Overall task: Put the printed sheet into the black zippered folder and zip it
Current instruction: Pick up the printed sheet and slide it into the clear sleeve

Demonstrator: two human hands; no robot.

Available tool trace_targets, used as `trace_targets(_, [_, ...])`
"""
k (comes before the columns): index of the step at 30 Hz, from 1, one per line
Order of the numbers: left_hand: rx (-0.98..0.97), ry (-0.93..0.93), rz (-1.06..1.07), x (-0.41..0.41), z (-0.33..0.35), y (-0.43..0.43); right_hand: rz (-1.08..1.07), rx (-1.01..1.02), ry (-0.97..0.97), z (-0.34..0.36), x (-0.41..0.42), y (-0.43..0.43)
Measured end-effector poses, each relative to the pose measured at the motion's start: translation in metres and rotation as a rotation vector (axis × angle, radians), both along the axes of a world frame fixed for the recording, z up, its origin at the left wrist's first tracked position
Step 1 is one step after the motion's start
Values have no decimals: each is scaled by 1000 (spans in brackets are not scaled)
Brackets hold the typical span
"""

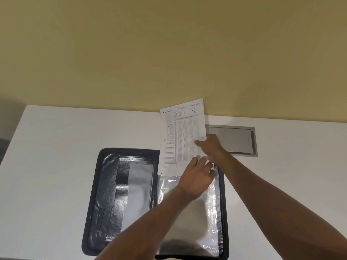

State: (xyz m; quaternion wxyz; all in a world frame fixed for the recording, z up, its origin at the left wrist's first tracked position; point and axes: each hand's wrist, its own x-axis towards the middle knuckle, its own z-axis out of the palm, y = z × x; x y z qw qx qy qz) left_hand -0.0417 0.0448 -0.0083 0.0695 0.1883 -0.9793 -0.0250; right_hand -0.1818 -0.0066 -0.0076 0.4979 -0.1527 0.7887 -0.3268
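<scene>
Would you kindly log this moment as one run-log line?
black zippered folder: open | printed white sheet: above clear sleeve | right hand: gripping sheet | left hand: at sleeve top

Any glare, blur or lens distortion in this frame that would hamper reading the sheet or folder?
Head view: glare on the clear sleeves and glossy black folder; printed sheet text too soft to read; wide-angle bowing along the table edge; hands reasonably sharp.

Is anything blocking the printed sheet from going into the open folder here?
Nothing visible blocks it. The printed sheet, pinched by the right hand, stands over the black folder, which lies open. The left hand rests on the clear sleeve near its top.
</scene>
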Motion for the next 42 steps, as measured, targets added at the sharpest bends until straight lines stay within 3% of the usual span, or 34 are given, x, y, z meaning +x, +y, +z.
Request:
trace_targets(7, [116, 73, 115, -5, -9, 3, 135, -23, -153, -6, -17, 29])
trace_targets(15, [291, 35, 314, -21, -13, 13, 320, -50, -207, -17, -24, 49])
trace_targets(20, [353, 78, 438, -35, -20, 15, 157, -47, -141, -13, -37, 37])
trace_targets(24, [442, 126, 543, -45, -23, 9, 287, 20, -131, -10, -48, 31])
trace_targets(30, [513, 142, 575, -53, -27, 5, 531, 315, -44, -12, -61, 24])
trace_targets(36, [507, 66, 548, -55, -25, 6, 154, 27, -95, -19, -61, 10])
trace_targets(42, [532, 46, 555, -58, -32, 5, 257, 133, -111, -18, -66, 9])
